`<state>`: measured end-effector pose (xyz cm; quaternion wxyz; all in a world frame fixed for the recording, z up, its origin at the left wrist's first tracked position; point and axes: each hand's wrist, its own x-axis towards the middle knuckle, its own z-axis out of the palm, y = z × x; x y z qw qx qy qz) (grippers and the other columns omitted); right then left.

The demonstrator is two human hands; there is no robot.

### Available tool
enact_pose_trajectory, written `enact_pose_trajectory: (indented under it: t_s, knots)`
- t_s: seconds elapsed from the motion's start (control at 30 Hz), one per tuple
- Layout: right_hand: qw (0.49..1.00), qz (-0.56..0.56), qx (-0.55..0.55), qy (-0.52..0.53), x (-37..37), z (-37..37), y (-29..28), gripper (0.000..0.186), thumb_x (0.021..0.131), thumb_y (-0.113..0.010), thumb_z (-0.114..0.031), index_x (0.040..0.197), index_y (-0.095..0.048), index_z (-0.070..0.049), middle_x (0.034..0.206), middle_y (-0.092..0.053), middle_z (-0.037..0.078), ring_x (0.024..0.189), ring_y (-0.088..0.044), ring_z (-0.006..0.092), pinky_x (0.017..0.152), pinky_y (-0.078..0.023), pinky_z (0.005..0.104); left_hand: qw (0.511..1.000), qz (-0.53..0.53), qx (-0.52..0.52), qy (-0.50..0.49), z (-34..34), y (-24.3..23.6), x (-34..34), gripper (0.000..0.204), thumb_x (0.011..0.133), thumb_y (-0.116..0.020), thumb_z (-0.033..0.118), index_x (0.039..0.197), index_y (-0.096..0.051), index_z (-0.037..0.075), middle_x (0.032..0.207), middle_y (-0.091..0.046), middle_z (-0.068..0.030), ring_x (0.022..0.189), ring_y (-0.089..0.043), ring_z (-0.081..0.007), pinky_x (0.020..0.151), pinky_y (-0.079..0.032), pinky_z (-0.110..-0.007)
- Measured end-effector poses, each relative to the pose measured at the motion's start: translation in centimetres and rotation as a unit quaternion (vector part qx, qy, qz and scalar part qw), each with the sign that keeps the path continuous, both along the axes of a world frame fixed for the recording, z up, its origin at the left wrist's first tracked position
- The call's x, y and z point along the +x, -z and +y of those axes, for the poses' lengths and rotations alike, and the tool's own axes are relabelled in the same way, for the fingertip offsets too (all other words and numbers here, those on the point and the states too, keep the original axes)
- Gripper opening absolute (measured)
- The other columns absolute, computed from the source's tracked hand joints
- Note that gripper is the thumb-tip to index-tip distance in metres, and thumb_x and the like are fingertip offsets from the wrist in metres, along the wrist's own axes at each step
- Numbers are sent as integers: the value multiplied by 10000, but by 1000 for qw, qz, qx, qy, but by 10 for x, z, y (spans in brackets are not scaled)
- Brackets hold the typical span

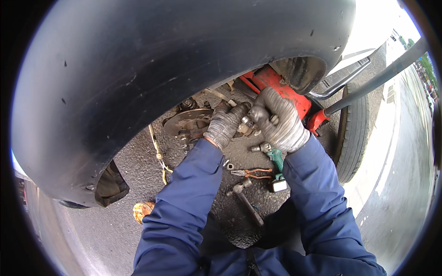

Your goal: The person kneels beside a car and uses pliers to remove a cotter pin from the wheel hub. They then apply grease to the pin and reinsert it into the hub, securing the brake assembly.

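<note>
Both my hands wear grey, dirt-stained knit gloves and meet beneath the dark wheel arch (152, 55). My left hand (224, 123) is closed round a greasy metal joint (247, 123), part shiny and part brown, that shows between the hands. Against the joint's other side, my right hand (280, 118) is curled closed. A small metal end (275, 119) pokes out at its fingers; the rest of what it grips is hidden. Left of my left hand is a rusty brake disc (186, 122). A pale rod (216, 94) runs behind that hand.
A red floor jack (281, 87) with a long grey handle (377, 76) stands beyond my right hand. Beside it lies a tyre (354, 133). Below my hands are a green cordless impact wrench (276, 161), pliers (253, 173), a socket (230, 166), a hammer (246, 200) and a stained can (142, 211).
</note>
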<state>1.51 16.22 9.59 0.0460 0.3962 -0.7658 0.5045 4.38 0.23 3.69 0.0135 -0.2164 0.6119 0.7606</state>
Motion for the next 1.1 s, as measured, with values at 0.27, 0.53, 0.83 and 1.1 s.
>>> enact_pose_trajectory:
  t_s: [0.27, 0.53, 0.83, 1.1]
  knots:
    - [971, -228, -74, -1, -12, -1, 3, 191, 874, -602, -206, 812, -506, -53, 723, -485, -8, 656, -460, 88, 615, -418, 257, 999, 24, 27, 26, -4, 6, -1, 362, 821, -735, 283, 1041, -621, 19, 899, -633, -76, 772, -599, -159, 644, -515, -309]
    - [905, -386, -172, -46, -34, -4, 8, 83, 869, -568, -73, 810, -527, -32, 642, -467, 30, 567, -468, 137, 600, -451, 313, 994, 74, 81, -2, 0, 14, 0, 247, 867, -699, 225, 1017, -649, 36, 872, -656, -42, 730, -638, -142, 586, -524, -271]
    - [897, -417, -142, -30, -41, 1, 19, 61, 850, -587, -65, 831, -548, -22, 650, -494, 42, 598, -513, 141, 567, -434, 297, 993, 109, -19, 32, -8, 34, -7, 196, 896, -671, 222, 986, -658, 48, 856, -656, -34, 713, -622, -112, 577, -518, -269]
    - [968, -245, -60, -7, -22, 0, 6, 36, 832, -530, -11, 824, -563, -21, 724, -537, 19, 682, -511, 97, 603, -449, 280, 995, 62, -70, 19, -4, 25, -4, 242, 881, -691, 251, 1015, -652, 53, 855, -633, -26, 679, -602, -119, 535, -511, -277]
